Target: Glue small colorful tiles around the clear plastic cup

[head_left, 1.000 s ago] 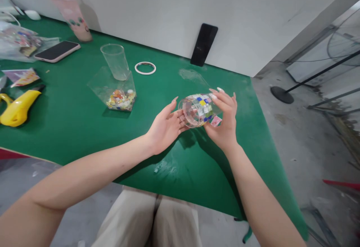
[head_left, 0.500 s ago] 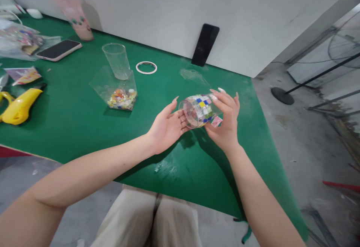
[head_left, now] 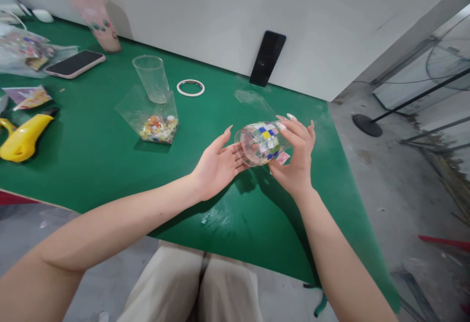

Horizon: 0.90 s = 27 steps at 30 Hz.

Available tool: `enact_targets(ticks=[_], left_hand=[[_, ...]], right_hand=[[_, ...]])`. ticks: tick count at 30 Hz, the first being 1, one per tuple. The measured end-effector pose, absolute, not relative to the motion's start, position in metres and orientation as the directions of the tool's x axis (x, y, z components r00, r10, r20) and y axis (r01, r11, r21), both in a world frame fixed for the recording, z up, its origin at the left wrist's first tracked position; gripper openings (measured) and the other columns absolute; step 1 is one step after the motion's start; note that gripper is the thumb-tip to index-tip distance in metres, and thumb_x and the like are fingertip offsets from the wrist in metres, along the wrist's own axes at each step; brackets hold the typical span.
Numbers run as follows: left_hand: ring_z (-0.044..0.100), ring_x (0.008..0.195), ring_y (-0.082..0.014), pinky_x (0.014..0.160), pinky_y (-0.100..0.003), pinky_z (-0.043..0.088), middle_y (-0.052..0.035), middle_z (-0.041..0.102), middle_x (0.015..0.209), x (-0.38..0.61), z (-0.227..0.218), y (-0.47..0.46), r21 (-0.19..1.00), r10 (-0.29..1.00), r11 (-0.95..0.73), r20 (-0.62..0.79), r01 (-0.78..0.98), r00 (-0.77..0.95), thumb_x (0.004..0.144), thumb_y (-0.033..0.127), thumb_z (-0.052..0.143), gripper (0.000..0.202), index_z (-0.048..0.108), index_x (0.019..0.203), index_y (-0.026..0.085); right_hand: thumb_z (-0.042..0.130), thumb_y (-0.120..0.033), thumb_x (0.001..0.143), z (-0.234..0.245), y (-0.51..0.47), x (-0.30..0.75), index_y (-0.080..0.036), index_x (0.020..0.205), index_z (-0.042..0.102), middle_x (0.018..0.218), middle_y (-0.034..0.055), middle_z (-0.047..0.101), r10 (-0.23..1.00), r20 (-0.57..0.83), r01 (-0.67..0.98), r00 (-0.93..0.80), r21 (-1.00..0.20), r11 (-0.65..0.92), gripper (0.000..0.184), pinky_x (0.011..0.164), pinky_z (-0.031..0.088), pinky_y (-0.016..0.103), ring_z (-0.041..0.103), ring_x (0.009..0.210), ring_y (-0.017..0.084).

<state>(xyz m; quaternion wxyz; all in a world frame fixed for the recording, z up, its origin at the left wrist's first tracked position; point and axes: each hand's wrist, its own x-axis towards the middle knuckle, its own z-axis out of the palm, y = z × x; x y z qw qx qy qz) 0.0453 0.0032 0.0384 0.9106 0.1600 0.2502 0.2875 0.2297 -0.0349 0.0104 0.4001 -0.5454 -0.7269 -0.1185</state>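
A clear cup covered with coloured mosaic tiles lies on its side above the green table, its round end tilted toward the left. My right hand grips it from the right, with thumb below and fingers over the top. Palm up, my left hand has its thumb raised and its fingers stretched under the cup's left end; part of those fingers is behind the clear wall. A small pink piece shows beside my right thumb. Farther left, an open clear bag holds loose mosaic tiles.
Behind the bag stands an empty clear cup, with a white tape ring to its right. A black phone leans on the wall. At left are a yellow-handled tool, a pink-edged phone and a pink drink cup.
The mosaic cup and my right hand have shifted very slightly to the right. My left hand stays almost where it was, and the things on the table have not been moved.
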Motion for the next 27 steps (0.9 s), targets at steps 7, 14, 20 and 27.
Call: enact_targets(ticks=[7, 14, 20, 27], left_hand=[[0.062, 0.093, -0.0207, 0.094, -0.031, 0.037, -0.0133, 0.069, 0.098, 0.0454, 0.0386, 0.0036, 0.43, 0.607, 0.782, -0.359, -0.451, 0.709, 0.094, 0.048, 0.033, 0.056, 0.052, 0.124, 0.004], [0.06, 0.102, -0.0222, 0.097, -0.032, 0.037, -0.0145, 0.068, 0.103, 0.0452, 0.0399, 0.0046, 0.449, 0.604, 0.78, -0.359, -0.435, 0.712, 0.093, 0.049, 0.032, 0.059, 0.05, 0.126, 0.004], [0.057, 0.108, -0.0238, 0.099, -0.033, 0.035, -0.0154, 0.067, 0.108, 0.0444, 0.0393, 0.0063, 0.462, 0.595, 0.784, -0.37, -0.415, 0.714, 0.092, 0.053, 0.033, 0.061, 0.052, 0.124, 0.005], [0.057, 0.109, -0.0238, 0.099, -0.034, 0.035, -0.0141, 0.066, 0.111, 0.044, 0.038, 0.0066, 0.483, 0.604, 0.773, -0.363, -0.411, 0.71, 0.092, 0.052, 0.033, 0.057, 0.055, 0.121, 0.007]], right_hand=[[0.054, -0.017, 0.077, 0.0098, -0.0335, 0.2301, -0.035, 0.129, 0.032, 0.133, 0.0045, 0.049, 0.664, 0.74, 0.896, -0.108, -0.217, 0.387, 0.06, 0.111, 0.014, 0.061, 0.043, 0.129, 0.028], [0.055, -0.017, 0.076, 0.0078, -0.0306, 0.2318, -0.031, 0.128, 0.035, 0.13, 0.0057, 0.052, 0.6, 0.788, 0.897, -0.139, -0.158, 0.414, 0.058, 0.11, 0.017, 0.06, 0.047, 0.125, 0.027], [0.055, -0.016, 0.076, 0.0097, -0.0316, 0.2311, -0.031, 0.129, 0.035, 0.13, 0.0065, 0.052, 0.611, 0.778, 0.901, -0.146, -0.151, 0.406, 0.058, 0.109, 0.018, 0.061, 0.048, 0.125, 0.027], [0.056, -0.016, 0.077, 0.01, -0.0307, 0.2305, -0.031, 0.129, 0.034, 0.13, 0.0056, 0.053, 0.593, 0.789, 0.906, -0.158, -0.124, 0.406, 0.059, 0.111, 0.018, 0.059, 0.047, 0.126, 0.026]])
